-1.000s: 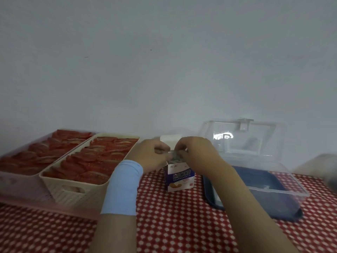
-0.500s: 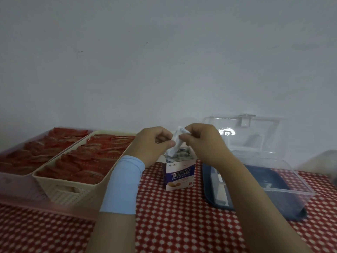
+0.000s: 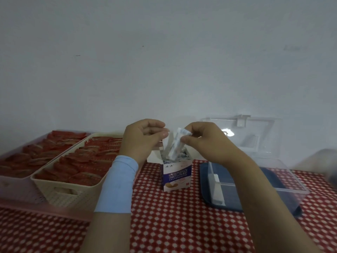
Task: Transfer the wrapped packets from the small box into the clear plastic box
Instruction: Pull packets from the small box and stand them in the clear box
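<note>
Your forearms are covering part of the tablecloth [image 3: 182,225] and the near-left corner of the clear plastic box [image 3: 284,185], and a blurry grey thing [image 3: 328,161] is getting cut off at the right edge, can't ID it. The packets [image 3: 175,145] you're lifting are blurring into one white bunch, so no count. Your left hand [image 3: 144,141] is curling w/ thumb and forefinger closing at the bunch's left edge; can't tell if it's actually gripping. Your right hand [image 3: 204,143] is pinching the bunch's top btwn thumb and forefinger. Vs 1 s ago, when both hands were down at the mouth of the small box [image 3: 176,178], they're now sitting higher and the packets are sticking up out of it, lower ends inside among more packets. The small box is standing upright, flaps open, just left of the clear plastic box, whose lid [image 3: 255,132] is leaning open at the back; inside, a divider [image 3: 217,187] over a dark blue floor. On the left, a cream basket [image 3: 60,190] and a pink tray [image 3: 16,189] are holding rows of red wrappers [image 3: 85,161].
</note>
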`<state>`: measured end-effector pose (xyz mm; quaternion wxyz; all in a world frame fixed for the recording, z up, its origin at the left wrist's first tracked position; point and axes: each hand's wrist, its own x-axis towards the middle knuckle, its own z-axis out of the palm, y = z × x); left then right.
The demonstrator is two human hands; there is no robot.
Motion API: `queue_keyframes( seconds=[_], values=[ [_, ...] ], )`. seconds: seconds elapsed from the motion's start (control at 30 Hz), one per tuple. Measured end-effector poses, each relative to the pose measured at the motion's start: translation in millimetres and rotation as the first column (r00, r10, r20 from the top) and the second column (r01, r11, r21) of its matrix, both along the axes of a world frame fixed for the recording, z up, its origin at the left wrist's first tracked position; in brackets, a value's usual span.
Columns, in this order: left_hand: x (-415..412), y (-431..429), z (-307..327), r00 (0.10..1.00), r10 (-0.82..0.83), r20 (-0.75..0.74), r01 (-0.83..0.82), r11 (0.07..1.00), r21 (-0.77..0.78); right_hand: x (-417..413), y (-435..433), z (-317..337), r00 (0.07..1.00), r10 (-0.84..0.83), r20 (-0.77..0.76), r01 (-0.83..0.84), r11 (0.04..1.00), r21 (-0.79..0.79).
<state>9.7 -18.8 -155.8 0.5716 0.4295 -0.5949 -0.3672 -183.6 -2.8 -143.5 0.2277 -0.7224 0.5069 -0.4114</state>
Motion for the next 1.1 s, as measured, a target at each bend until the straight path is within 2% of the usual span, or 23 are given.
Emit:
queue_keyframes(
  seconds=[0.17,0.27,0.33,0.4,0.5,0.63,0.73,0.9,1.0,1.1],
  values=[
    [-5.3,4.6,10.1,0.996,-0.086,0.035,0.087,0.996,-0.033,12.3,0.8,-3.8,0.995,0.036,0.093,-0.033,0.999,-0.037],
    [-4.7,4.2,7.5,0.996,-0.075,-0.040,0.075,0.997,-0.001,11.6,3.7,-1.3,0.980,0.080,0.184,-0.077,0.997,-0.023],
    [-2.7,2.9,4.6,0.982,-0.145,-0.117,0.156,0.983,0.094,12.7,4.6,-0.9,0.970,0.082,0.229,-0.082,0.997,-0.013],
    [0.4,1.7,2.0,0.946,-0.273,-0.177,0.307,0.929,0.207,13.4,4.5,-0.7,0.960,0.081,0.269,-0.083,0.997,-0.003],
    [1.2,3.7,1.2,0.858,-0.429,-0.281,0.501,0.820,0.277,14.5,6.5,1.3,0.955,0.094,0.282,-0.094,0.996,-0.014],
    [-1.0,4.6,-4.0,0.737,-0.518,-0.434,0.643,0.736,0.212,16.2,7.8,1.7,0.916,0.159,0.369,-0.172,0.985,0.001],
    [-1.6,7.4,-5.0,0.733,-0.510,-0.450,0.636,0.748,0.190,16.8,5.9,1.2,0.941,0.155,0.299,-0.152,0.988,-0.033],
    [-0.8,3.7,-4.7,0.760,-0.446,-0.472,0.581,0.792,0.186,19.5,8.3,2.8,0.994,0.005,0.105,0.010,0.990,-0.141],
    [0.5,1.7,-3.7,0.758,-0.412,-0.505,0.564,0.803,0.192,19.2,18.0,7.1,0.994,0.095,0.062,-0.085,0.986,-0.145],
    [0.4,3.8,-3.9,0.740,-0.419,-0.526,0.586,0.786,0.199,22.8,24.3,8.5,0.978,0.166,-0.125,-0.182,0.975,-0.126]
  ],
)
